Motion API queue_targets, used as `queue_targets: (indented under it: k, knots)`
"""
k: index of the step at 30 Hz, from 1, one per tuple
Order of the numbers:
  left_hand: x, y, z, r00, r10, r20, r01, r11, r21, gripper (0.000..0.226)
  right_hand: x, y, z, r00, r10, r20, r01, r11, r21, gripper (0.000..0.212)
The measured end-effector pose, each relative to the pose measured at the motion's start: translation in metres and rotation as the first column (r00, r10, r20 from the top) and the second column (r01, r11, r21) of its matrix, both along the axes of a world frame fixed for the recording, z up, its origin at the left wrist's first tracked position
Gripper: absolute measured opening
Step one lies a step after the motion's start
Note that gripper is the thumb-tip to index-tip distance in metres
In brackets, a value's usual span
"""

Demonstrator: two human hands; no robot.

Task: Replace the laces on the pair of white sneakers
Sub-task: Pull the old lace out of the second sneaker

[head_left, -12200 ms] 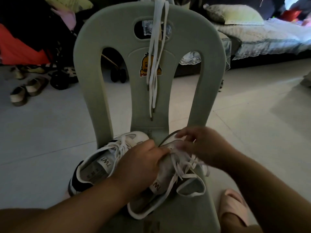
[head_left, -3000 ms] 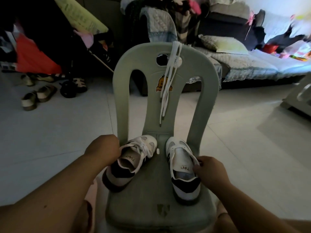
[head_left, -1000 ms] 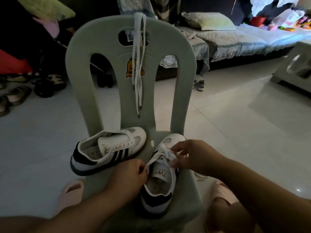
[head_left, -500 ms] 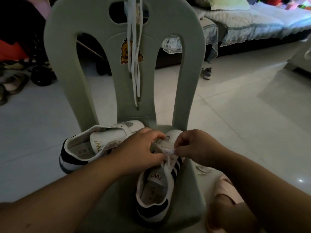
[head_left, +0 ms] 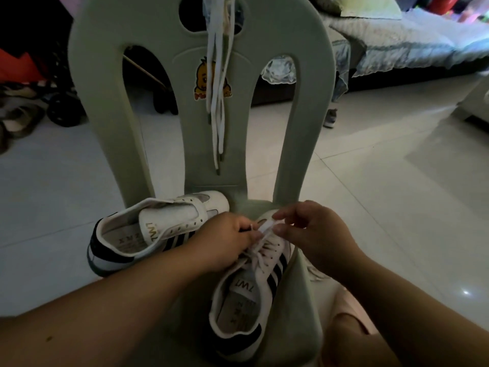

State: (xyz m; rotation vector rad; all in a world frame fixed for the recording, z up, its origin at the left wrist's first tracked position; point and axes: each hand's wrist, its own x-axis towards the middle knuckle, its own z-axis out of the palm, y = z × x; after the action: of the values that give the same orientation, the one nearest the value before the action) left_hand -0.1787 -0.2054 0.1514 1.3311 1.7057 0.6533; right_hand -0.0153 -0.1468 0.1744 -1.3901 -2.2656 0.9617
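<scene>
Now we pinch the lace (head_left: pixel 266 225) with left hand (head_left: pixel 225 241) and right hand (head_left: pixel 316 234) at the sneaker (head_left: pixel 246 290) toe; an uneven tug could slide it off the chair (head_left: pixel 100 75)

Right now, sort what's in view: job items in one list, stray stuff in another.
In the job: laced sneaker; its lace, pinched by left hand and right hand; unlaced sneaker; spare laces hanging over the chair back.

Lying about: small shoe on the floor; stroller wheel; pillow; bedcover.
</scene>
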Motion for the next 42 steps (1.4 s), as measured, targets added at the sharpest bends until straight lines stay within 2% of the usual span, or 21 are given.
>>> queue_targets:
  k: [2, 7, 9, 11, 13, 15, 17, 19, 21, 23, 28, 31, 33, 35, 37, 39, 40, 42]
  knots:
    - [-0.001, -0.001, 0.0, 0.994, 0.068, 0.091, -0.066, 0.998, -0.021, 0.013, 0.0, -0.004, -0.001, 0.997, 0.064, 0.039, -0.068, 0.992, 0.103, 0.007]
    - [-0.003, -0.003, 0.003, 0.923, 0.224, 0.312, -0.196, 0.973, -0.119, 0.009, -0.002, -0.011, -0.004, 0.987, 0.141, 0.071, -0.146, 0.987, 0.072, 0.011]
    - [-0.003, -0.003, 0.004, 0.9, 0.246, 0.359, -0.207, 0.968, -0.143, 0.009, -0.004, -0.013, -0.003, 0.987, 0.144, 0.072, -0.15, 0.986, 0.077, 0.009]
    - [-0.003, -0.004, 0.005, 0.877, 0.251, 0.41, -0.209, 0.967, -0.144, 0.01, -0.006, -0.016, 0.0, 0.986, 0.16, 0.054, -0.161, 0.987, 0.004, 0.007]
    - [-0.003, -0.004, 0.006, 0.871, 0.231, 0.433, -0.204, 0.973, -0.107, 0.013, -0.009, -0.02, 0.0, 0.99, 0.142, 0.015, -0.141, 0.988, -0.055, 0.017]
    - [-0.002, -0.004, 0.008, 0.877, 0.204, 0.436, -0.2, 0.978, -0.056, 0.019, -0.013, -0.023, -0.002, 0.994, 0.108, -0.002, -0.108, 0.993, -0.045, 0.017]
    - [0.0, -0.005, 0.011, 0.885, 0.176, 0.431, -0.189, 0.982, -0.013, 0.017, -0.015, -0.024, -0.003, 0.997, 0.075, -0.026, -0.076, 0.995, -0.064, 0.016]
    - [0.001, -0.007, 0.013, 0.919, 0.125, 0.375, -0.143, 0.99, 0.021, 0.015, -0.014, -0.022, -0.002, 0.997, 0.021, -0.075, -0.032, 0.988, -0.152, 0.019]
    - [0.001, -0.01, 0.008, 0.976, 0.046, 0.215, -0.05, 0.999, 0.015, 0.039, -0.012, -0.019, 0.0, 0.995, -0.029, -0.099, 0.008, 0.978, -0.209, 0.023]
    - [0.002, -0.015, 0.004, 0.996, 0.008, 0.089, -0.009, 1.0, 0.002, 0.047, -0.01, -0.017, 0.003, 0.993, -0.045, -0.108, 0.021, 0.977, -0.214, 0.02]
    - [0.005, -0.023, -0.011, 0.992, 0.118, 0.044, -0.119, 0.992, 0.033, 0.047, -0.008, -0.013, 0.011, 0.994, -0.058, -0.088, 0.045, 0.988, -0.145, 0.02]
    - [0.004, -0.023, -0.015, 0.995, 0.097, 0.015, -0.097, 0.995, 0.002, 0.034, -0.008, -0.014, 0.013, 0.993, -0.076, -0.09, 0.067, 0.993, -0.101, 0.019]
    - [0.003, -0.022, -0.016, 0.997, 0.081, 0.019, -0.081, 0.997, -0.021, 0.026, -0.009, -0.013, 0.018, 0.982, -0.121, -0.143, 0.104, 0.987, -0.122, 0.02]
    - [0.002, -0.022, -0.017, 0.997, 0.078, 0.009, -0.078, 0.997, -0.018, 0.022, -0.004, -0.002, 0.028, 0.901, -0.282, -0.33, 0.225, 0.953, -0.201, 0.021]
    - [0.003, -0.023, -0.019, 0.996, 0.085, 0.02, -0.085, 0.996, -0.018, 0.02, 0.008, 0.014, 0.044, 0.712, -0.468, -0.524, 0.372, 0.884, -0.284, 0.02]
    - [0.004, -0.023, -0.02, 0.996, 0.076, 0.04, -0.075, 0.997, -0.021, 0.018, 0.02, 0.024, 0.057, 0.546, -0.558, -0.625, 0.457, 0.824, -0.336, 0.018]
    - [0.005, -0.023, -0.02, 0.996, 0.068, 0.052, -0.067, 0.998, -0.018, 0.016, 0.023, 0.026, 0.058, 0.528, -0.559, -0.639, 0.463, 0.821, -0.335, 0.018]
    - [0.007, -0.023, -0.021, 0.994, 0.065, 0.085, -0.065, 0.998, -0.009, 0.012, 0.019, 0.024, 0.055, 0.631, -0.507, -0.588, 0.412, 0.861, -0.299, 0.018]
